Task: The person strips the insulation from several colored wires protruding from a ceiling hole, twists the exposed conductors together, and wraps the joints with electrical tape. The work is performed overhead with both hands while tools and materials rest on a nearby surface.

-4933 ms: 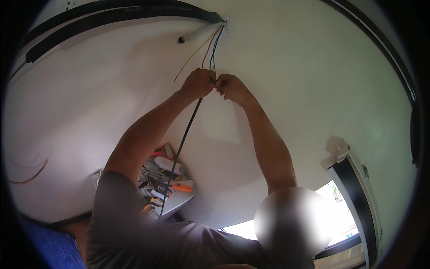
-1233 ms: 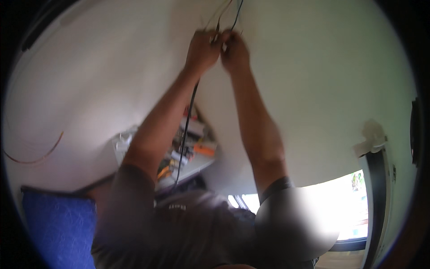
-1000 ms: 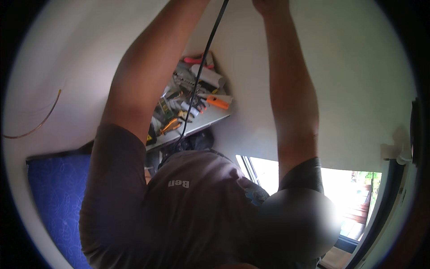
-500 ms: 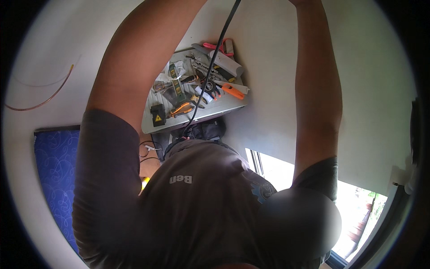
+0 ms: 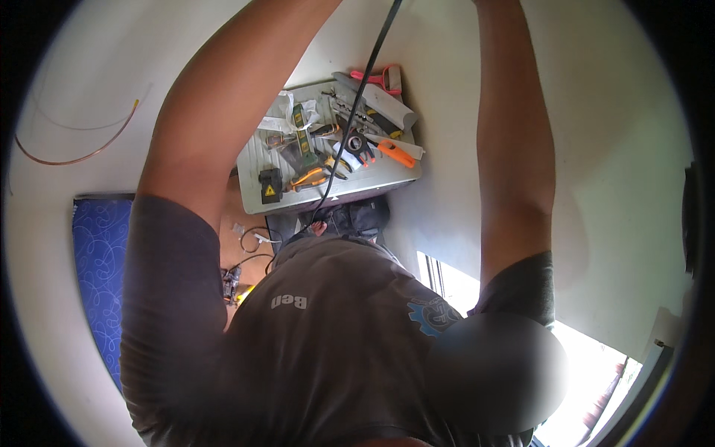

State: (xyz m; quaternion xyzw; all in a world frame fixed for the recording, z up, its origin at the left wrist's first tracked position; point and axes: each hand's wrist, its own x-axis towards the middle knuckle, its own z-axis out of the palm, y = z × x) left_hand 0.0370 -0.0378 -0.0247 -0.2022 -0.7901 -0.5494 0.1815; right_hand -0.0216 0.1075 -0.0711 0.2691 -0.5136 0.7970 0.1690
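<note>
Both of my arms are raised and run out past the upper edge, so my left hand and my right hand are hidden from view. Between the forearms a black cable (image 5: 376, 54) slants from the top edge down to the front of my body. What holds its upper end cannot be seen. Behind the cable is a grey ridged work surface (image 5: 372, 179) covered with tools. On it lie orange-handled pliers (image 5: 311, 179), a green spirit level (image 5: 301, 127), a roll of black tape (image 5: 356, 143) and a tool with an orange handle (image 5: 396, 153).
A black box with a yellow warning triangle (image 5: 269, 186) sits at the surface's near left corner. A thin copper pipe (image 5: 97, 155) sticks out at the left wall. A blue patterned panel (image 5: 104, 276) stands below it. Bright window (image 5: 573, 372) at lower right.
The view has shifted a little, so the work surface and copper pipe appear farther right. My right forearm has moved slightly left in the picture. Both hands stay out of sight.
</note>
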